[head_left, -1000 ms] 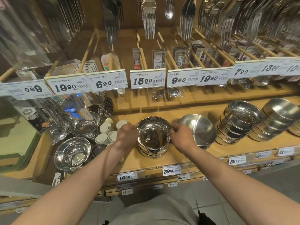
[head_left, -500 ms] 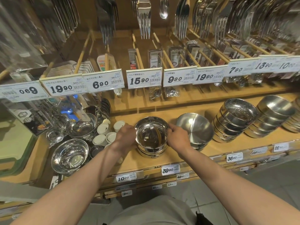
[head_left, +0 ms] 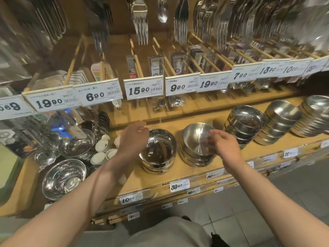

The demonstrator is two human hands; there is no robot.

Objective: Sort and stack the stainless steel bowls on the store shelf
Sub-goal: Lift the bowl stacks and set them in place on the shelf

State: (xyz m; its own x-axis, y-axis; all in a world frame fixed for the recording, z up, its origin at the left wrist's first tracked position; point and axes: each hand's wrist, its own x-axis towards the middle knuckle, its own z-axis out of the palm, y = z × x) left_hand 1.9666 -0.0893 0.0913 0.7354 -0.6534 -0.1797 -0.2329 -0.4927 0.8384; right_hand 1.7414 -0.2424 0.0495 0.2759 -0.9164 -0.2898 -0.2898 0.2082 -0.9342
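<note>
Your left hand (head_left: 132,139) loose, empty, beside shiny bowl stack (head_left: 158,154) at shelf (head_left: 160,180) centre. Right hand (head_left: 221,145) relaxed, empty over matte stack (head_left: 194,145) just right, likely next grab.

Warm, even store lighting; wide-angle view, soft at the edges.
You are seeing glare glinting off the hanging forks (head_left: 140,24), motion blur smearing your right hand (head_left: 222,147), and shelf lines bowing toward the corners.
</note>
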